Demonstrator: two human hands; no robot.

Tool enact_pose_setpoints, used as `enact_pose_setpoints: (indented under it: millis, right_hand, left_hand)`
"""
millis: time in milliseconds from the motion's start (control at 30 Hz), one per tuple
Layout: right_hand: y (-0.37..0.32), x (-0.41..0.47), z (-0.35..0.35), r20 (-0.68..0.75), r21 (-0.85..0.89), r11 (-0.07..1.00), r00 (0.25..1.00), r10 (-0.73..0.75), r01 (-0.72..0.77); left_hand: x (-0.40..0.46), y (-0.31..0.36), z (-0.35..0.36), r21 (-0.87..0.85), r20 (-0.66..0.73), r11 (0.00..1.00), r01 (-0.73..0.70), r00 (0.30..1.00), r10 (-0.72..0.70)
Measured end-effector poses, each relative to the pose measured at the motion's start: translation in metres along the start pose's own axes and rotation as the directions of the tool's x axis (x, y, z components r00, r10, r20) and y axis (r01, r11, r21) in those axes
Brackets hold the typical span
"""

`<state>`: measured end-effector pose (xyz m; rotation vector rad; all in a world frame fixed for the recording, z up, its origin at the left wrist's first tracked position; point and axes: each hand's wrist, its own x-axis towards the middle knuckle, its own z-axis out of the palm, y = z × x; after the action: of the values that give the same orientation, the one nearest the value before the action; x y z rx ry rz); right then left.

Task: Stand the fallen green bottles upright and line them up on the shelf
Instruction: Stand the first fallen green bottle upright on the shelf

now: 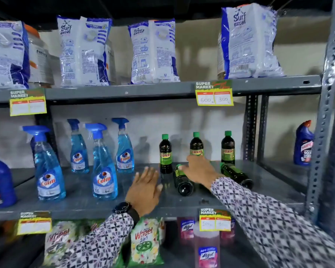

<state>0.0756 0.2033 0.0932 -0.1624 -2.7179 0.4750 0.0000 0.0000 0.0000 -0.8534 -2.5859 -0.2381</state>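
On the grey middle shelf my right hand closes on one fallen green bottle, my left hand flat and empty, another fallen bottle beyond, three upright bottles behind: roughly halfway.

Left hand is out flat, palm down, fingers spread and loose, gripping nothing, a dark watch at the wrist below it. Right hand reaches further forward on a stretched arm, knuckles up, fingers curled downward; both forearms wear patterned sleeves.
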Motion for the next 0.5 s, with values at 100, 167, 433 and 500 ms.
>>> enact_pose_setpoints:
  millis: [100, 167, 433, 500]
  right_hand:
    - [-0.001, 0.025, 0.011, 0.219, 0.019, 0.987, 0.964, 0.149, -0.157]
    - [-0.005, 0.041, 0.013, 0.336, 0.099, 0.961, 0.918, 0.211, -0.257]
    - [0.010, 0.064, 0.034, 0.667, 0.356, 0.627, 0.658, 0.348, -0.693]
    - [0.012, 0.065, 0.034, 0.660, 0.409, 0.609, 0.681, 0.317, -0.679]
  left_hand:
    - [-0.007, -0.010, 0.019, -0.009, 0.167, 0.992, 0.129, 0.978, -0.125]
    - [-0.006, -0.013, 0.025, -0.012, 0.202, 0.987, 0.158, 0.967, -0.153]
    - [-0.001, -0.013, 0.025, 0.013, 0.239, 0.989, 0.149, 0.960, -0.148]
    - [-0.002, -0.013, 0.026, 0.002, 0.234, 0.989, 0.146, 0.962, -0.142]
